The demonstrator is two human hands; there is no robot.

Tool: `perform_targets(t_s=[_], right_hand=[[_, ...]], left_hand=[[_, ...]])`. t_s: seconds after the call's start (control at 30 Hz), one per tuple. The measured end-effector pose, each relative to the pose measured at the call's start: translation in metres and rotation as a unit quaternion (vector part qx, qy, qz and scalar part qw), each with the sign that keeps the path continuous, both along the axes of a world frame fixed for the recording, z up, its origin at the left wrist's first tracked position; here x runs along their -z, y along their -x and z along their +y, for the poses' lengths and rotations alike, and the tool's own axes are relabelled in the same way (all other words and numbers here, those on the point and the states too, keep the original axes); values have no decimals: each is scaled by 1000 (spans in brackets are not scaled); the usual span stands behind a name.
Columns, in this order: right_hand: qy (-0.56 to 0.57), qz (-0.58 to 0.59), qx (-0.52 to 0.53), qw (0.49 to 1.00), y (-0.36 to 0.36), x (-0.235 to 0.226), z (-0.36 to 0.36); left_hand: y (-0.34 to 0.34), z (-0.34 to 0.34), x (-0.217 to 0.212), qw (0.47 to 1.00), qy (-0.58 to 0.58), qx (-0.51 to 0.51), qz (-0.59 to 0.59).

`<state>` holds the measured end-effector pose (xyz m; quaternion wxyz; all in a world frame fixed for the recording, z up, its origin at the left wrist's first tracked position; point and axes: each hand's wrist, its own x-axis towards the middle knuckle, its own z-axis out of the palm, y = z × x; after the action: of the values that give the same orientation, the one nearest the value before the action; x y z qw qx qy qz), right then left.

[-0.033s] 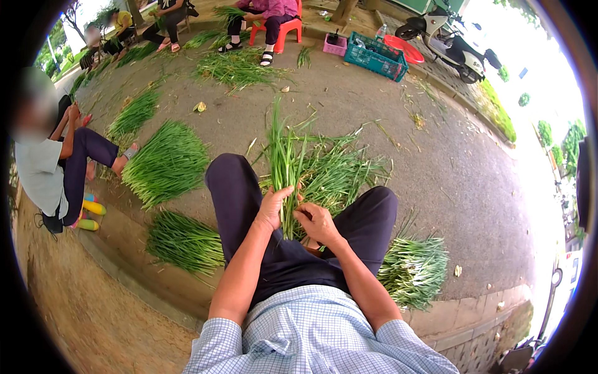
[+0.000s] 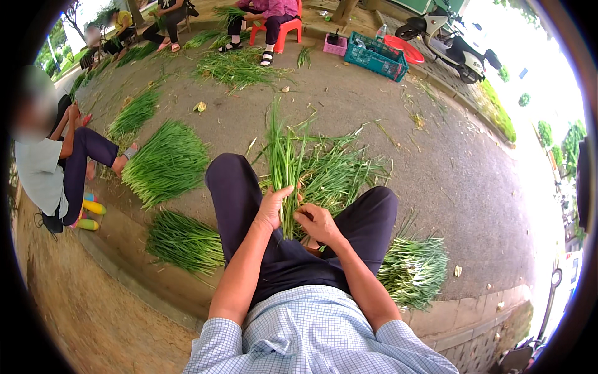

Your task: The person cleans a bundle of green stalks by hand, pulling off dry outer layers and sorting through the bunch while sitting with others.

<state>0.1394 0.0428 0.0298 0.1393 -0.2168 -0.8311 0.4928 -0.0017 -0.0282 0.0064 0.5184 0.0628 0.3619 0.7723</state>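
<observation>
Left hand [image 2: 271, 209] closed round green onion bunch [image 2: 285, 163] near pale base; right hand [image 2: 316, 223] pinches stalk. Stalks look light, limp, bruisable; best held low, where firmer.

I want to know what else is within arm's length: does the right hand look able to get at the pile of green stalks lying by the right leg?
Probably yes. The pile of green stalks lies just outside the right knee with nothing over it, but the right hand is busy at the held bunch and would need to let go.
</observation>
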Motion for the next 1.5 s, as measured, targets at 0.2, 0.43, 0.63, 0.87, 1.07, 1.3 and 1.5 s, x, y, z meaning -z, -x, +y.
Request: perform_targets(t_s=[0.2,0.43,0.63,0.87,1.07,1.3,1.5], right_hand=[[332,-19,-14,943,-30,-10,28],[219,-117,133,959,-48,36,52],[-63,93,217,970,-7,9,19],[-95,22,109,989,39,-8,-10],[-98,-23,129,987,40,-2,-7],[66,-6,145,987,34,-9,-5],[-60,3,140,988,27,-1,-18]], left_hand=[[2,-2,-4,1000,-5,1,-14],[3,1,0,1000,-11,-19,-20],[5,0,5,1000,4,-4,-7],[5,-1,16,1000,1,24,-14],[3,3,19,1000,11,13,0],[4,3,17,999,-1,26,-26],[-3,1,5,997,31,-5,70]])
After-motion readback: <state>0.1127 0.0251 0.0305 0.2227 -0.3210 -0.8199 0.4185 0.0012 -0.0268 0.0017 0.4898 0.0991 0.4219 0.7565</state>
